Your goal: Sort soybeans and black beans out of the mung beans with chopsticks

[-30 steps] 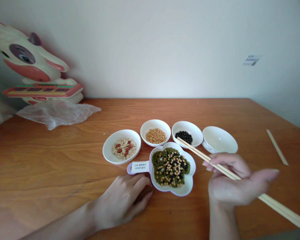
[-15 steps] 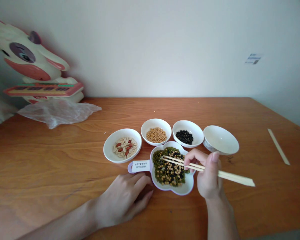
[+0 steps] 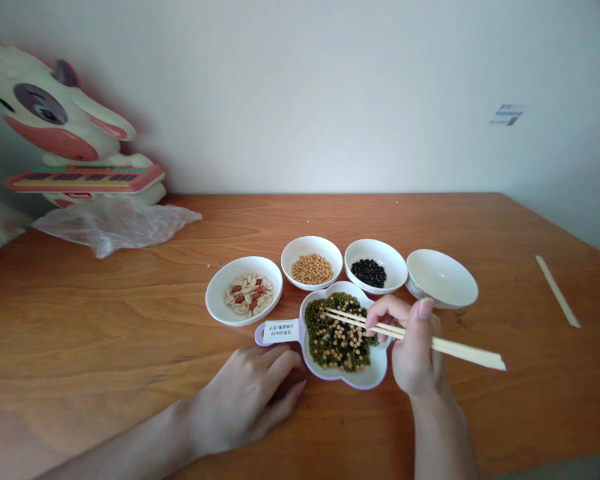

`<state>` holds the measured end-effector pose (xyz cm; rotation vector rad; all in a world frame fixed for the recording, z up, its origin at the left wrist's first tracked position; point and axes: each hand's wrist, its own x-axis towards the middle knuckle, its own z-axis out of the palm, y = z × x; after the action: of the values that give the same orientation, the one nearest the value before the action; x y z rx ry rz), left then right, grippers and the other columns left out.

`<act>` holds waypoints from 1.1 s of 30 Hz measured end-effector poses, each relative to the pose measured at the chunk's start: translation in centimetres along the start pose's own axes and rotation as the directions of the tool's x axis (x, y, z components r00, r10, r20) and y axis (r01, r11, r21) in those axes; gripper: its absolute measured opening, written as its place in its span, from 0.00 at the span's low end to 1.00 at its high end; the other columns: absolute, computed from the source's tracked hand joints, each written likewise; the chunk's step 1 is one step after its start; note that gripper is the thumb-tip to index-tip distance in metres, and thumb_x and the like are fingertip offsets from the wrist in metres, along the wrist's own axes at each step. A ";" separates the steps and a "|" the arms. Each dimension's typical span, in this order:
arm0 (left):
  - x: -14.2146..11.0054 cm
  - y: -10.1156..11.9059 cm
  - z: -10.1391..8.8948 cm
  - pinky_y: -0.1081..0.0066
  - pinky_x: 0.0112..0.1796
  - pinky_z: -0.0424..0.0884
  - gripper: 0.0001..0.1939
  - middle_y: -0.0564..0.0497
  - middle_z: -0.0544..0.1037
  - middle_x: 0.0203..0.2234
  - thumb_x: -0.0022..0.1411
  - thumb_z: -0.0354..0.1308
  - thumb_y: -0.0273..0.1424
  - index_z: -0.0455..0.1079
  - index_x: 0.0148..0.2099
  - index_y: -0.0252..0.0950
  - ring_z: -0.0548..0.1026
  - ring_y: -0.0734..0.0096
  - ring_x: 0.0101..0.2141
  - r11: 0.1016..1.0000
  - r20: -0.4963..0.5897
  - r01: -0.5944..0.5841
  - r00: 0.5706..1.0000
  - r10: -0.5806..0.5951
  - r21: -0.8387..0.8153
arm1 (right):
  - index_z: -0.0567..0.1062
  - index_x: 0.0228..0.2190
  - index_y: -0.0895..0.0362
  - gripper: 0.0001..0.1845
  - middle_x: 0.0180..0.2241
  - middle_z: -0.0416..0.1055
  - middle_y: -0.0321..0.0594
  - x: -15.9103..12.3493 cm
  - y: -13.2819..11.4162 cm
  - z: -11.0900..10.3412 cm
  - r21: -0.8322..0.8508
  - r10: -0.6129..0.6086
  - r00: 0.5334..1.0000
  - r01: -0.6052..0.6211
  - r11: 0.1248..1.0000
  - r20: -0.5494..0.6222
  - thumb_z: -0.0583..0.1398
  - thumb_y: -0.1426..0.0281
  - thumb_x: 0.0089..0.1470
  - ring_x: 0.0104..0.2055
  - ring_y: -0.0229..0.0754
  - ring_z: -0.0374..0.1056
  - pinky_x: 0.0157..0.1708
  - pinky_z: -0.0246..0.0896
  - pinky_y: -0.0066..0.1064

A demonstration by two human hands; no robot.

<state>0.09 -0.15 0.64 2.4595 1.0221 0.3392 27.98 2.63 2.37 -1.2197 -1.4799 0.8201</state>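
We saw a pair of pale wooden chopsticks (image 3: 410, 337), long and thin, lying nearly level, with their tips a little apart over the mixed beans. Our right hand (image 3: 414, 350) held them: the thumb and the curled fingers (image 3: 386, 308) pinched the sticks at about their middle, so the tips reached out to the left past the fingers and the blunt ends stuck out to the right above the table (image 3: 105, 333). The tips were over the flower-shaped white dish (image 3: 363, 380), which was heaped with green, yellow and black beans and carried a small labelled handle (image 3: 279, 331) on its left.

Our left hand (image 3: 245, 400) rested flat on the table, its fingers loosely together, the fingertips just beside the dish's rim and below the handle; it gripped nothing.

We counted four round white bowls behind the dish: one with peanuts (image 3: 243, 299), one with yellow beans (image 3: 312, 262), one with black beans (image 3: 376, 266) and one empty bowl (image 3: 441, 279). One paper sleeve (image 3: 557, 292) lay well apart at the right. One plastic bag (image 3: 115, 223) lay far left.
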 end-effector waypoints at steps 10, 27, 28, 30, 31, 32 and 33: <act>0.1 -0.2 0.1 0.67 0.38 0.75 0.06 0.51 0.82 0.42 0.76 0.53 0.30 0.68 0.52 0.43 0.81 0.65 0.38 1.000 -0.026 -0.025 0.999 0.025 -0.003 | 0.77 0.22 0.54 0.48 0.20 0.73 0.40 0.0 -0.4 0.1 -0.013 -0.035 0.998 0.034 0.999 -0.044 0.35 0.42 0.72 0.23 0.39 0.66 0.24 0.58 0.33; 0.2 0.0 0.0 0.68 0.35 0.75 0.06 0.52 0.82 0.40 0.75 0.54 0.29 0.68 0.51 0.43 0.81 0.66 0.35 1.000 -0.044 -0.031 0.999 0.031 0.002 | 0.75 0.18 0.53 0.43 0.15 0.68 0.40 0.3 -1.8 -1.4 -0.106 -0.286 0.562 0.330 0.938 -0.777 0.37 0.50 0.74 0.21 0.45 0.70 0.27 0.61 0.38; 0.2 -0.1 0.0 0.68 0.35 0.75 0.06 0.53 0.82 0.40 0.75 0.54 0.29 0.68 0.51 0.43 0.80 0.66 0.34 1.000 -0.037 -0.028 0.999 0.028 0.002 | 0.75 0.19 0.54 0.43 0.15 0.68 0.40 0.5 -1.5 -1.5 -0.103 -0.259 0.539 0.303 0.947 -0.801 0.37 0.51 0.74 0.20 0.45 0.69 0.25 0.59 0.37; 0.2 0.0 0.0 0.68 0.34 0.74 0.05 0.52 0.81 0.41 0.76 0.53 0.30 0.67 0.51 0.43 0.80 0.66 0.34 1.000 -0.030 -0.022 0.999 0.022 0.004 | 0.76 0.21 0.54 0.44 0.15 0.68 0.40 0.8 -1.1 -1.6 -0.073 -0.188 0.519 0.234 0.969 -0.834 0.34 0.52 0.74 0.19 0.45 0.69 0.23 0.57 0.37; 0.2 0.0 -0.1 0.68 0.35 0.74 0.05 0.52 0.82 0.41 0.76 0.53 0.30 0.67 0.51 0.43 0.80 0.66 0.35 1.000 -0.025 -0.019 0.999 0.019 0.006 | 0.76 0.21 0.54 0.45 0.15 0.68 0.41 0.9 -0.9 -1.7 -0.064 -0.168 0.520 0.213 0.975 -0.838 0.33 0.52 0.74 0.20 0.46 0.69 0.23 0.57 0.37; 0.1 0.0 -0.1 0.67 0.35 0.74 0.05 0.52 0.82 0.41 0.76 0.53 0.30 0.67 0.51 0.43 0.81 0.65 0.35 1.000 -0.019 -0.016 1.000 0.016 0.007 | 0.76 0.21 0.54 0.45 0.15 0.68 0.41 0.9 -0.9 -1.8 -0.067 -0.169 0.520 0.210 0.975 -0.837 0.33 0.51 0.74 0.20 0.46 0.70 0.23 0.57 0.37; 0.1 -0.1 -0.1 0.67 0.36 0.75 0.05 0.52 0.82 0.41 0.77 0.52 0.30 0.67 0.51 0.43 0.81 0.65 0.36 1.000 -0.013 -0.014 1.000 0.014 0.007 | 0.76 0.21 0.54 0.45 0.15 0.68 0.41 0.9 -0.9 -1.8 -0.079 -0.187 0.519 0.223 0.972 -0.834 0.33 0.51 0.73 0.20 0.47 0.70 0.24 0.58 0.38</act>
<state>0.11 0.02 0.73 2.4741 1.0137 0.3571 29.49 3.05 3.95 -1.1241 -0.7502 0.0163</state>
